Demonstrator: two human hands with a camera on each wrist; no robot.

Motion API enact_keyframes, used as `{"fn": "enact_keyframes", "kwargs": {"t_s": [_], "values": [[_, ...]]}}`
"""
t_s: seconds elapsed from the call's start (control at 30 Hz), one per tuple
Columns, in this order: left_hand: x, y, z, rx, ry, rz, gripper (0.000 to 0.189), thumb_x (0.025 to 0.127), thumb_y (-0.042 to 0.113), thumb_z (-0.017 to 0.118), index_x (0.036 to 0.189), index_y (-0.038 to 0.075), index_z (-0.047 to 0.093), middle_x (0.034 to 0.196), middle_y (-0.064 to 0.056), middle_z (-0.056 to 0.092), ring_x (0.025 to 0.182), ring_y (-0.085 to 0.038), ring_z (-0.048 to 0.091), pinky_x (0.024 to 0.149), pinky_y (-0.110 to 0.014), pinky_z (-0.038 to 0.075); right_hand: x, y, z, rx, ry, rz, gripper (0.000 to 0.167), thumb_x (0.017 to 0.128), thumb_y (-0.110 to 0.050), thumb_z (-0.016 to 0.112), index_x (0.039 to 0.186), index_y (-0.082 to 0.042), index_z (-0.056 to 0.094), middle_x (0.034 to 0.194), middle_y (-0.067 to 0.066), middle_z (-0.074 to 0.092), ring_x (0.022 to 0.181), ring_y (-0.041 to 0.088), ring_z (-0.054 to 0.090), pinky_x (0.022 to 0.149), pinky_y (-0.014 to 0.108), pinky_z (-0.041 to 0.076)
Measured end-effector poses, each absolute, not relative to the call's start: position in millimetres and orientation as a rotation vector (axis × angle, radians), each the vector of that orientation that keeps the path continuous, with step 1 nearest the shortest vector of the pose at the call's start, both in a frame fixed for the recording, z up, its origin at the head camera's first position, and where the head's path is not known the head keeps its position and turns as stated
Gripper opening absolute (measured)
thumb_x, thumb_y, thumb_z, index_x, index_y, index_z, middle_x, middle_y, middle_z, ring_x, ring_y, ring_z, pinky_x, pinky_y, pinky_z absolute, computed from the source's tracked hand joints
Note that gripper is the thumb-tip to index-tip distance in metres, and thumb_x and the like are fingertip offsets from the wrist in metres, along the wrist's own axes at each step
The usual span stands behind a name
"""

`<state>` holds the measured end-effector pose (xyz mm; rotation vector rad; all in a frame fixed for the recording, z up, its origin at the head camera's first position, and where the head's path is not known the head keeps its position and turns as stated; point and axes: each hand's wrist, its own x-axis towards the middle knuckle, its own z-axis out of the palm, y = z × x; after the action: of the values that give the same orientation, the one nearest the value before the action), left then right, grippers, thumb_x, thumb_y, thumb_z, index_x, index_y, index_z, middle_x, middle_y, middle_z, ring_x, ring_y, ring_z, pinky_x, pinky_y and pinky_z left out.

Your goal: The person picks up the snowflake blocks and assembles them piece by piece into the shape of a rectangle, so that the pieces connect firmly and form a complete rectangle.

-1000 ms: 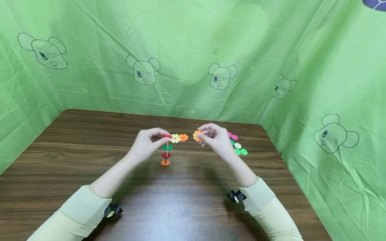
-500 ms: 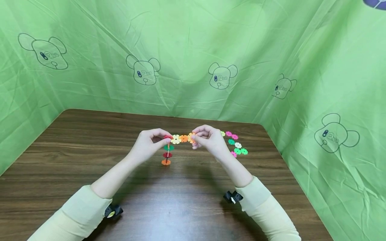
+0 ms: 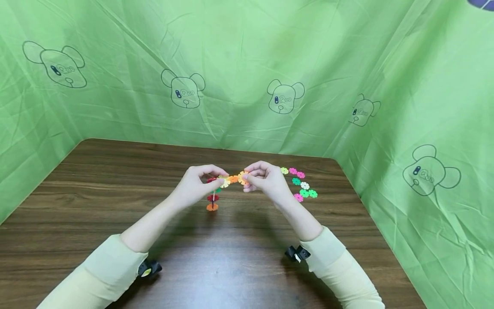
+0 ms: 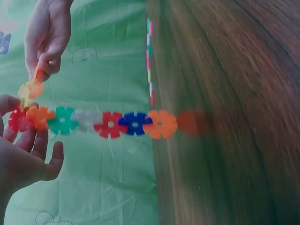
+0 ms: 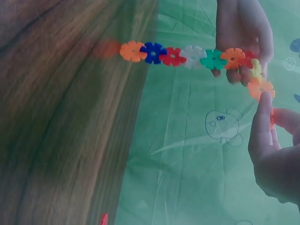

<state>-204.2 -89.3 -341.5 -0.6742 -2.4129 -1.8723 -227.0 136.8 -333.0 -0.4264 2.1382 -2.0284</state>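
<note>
Notched plastic snowflake discs are joined into an upright column, its bottom orange disc (image 4: 160, 123) at the tabletop beside its own reflection. Above it come blue (image 4: 135, 123), red (image 4: 110, 123), clear, green (image 4: 62, 120) and orange discs, with a red disc (image 4: 18, 120) at the top. From there an arm runs rightward: a yellow disc (image 3: 225, 183), an orange disc (image 3: 233, 179) and a lighter orange disc (image 3: 242, 177) at the end. My left hand (image 3: 198, 182) pinches the yellow disc between thumb and fingers. My right hand (image 3: 266, 180) pinches the lighter orange end disc.
Several loose discs lie on the brown wooden table (image 3: 247, 266) right of my right hand, among them a white disc (image 3: 305, 186), a pink disc (image 3: 298, 198) and a yellow-green disc (image 3: 284, 171). Green cloth (image 3: 235, 124) hangs behind the table and along its sides.
My right hand has brought the lighter orange disc leftward to the end of the arm. My left hand has shifted slightly right, from the red top disc to the yellow one.
</note>
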Motion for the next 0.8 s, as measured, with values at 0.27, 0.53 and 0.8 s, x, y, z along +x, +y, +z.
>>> {"fn": "enact_keyframes", "kwargs": {"t_s": [0.27,0.53,0.8], "values": [[-202,-82,-337,-0.623,-2.475,-1.891,0.013,0.085,0.019,0.071,0.095,0.011,0.072,0.093,-0.011,0.069,0.046,-0.02,0.058,0.044,-0.038,0.05,-223,128,-336,-0.438,2.12,-2.009,0.019,0.085,0.001,0.066,0.102,0.008,0.059,0.08,0.012,0.069,0.061,0.018,0.066,0.066,0.042,0.057],[-192,-80,-321,-0.614,-2.42,-1.859,0.01,0.082,0.009,0.073,0.089,0.002,0.073,0.089,-0.011,0.071,0.044,-0.008,0.052,0.04,-0.026,0.045,-222,127,-337,-0.425,2.077,-2.046,0.017,0.084,0.003,0.066,0.098,0.01,0.059,0.08,0.011,0.069,0.058,0.017,0.066,0.065,0.042,0.057],[-195,-77,-326,-0.636,-2.351,-1.912,0.009,0.081,0.007,0.073,0.089,0.001,0.073,0.091,-0.012,0.071,0.042,-0.01,0.05,0.04,-0.027,0.047,-219,127,-335,-0.353,2.061,-2.063,0.02,0.085,0.004,0.065,0.101,0.012,0.058,0.082,0.013,0.07,0.059,0.018,0.067,0.066,0.041,0.057]]}}
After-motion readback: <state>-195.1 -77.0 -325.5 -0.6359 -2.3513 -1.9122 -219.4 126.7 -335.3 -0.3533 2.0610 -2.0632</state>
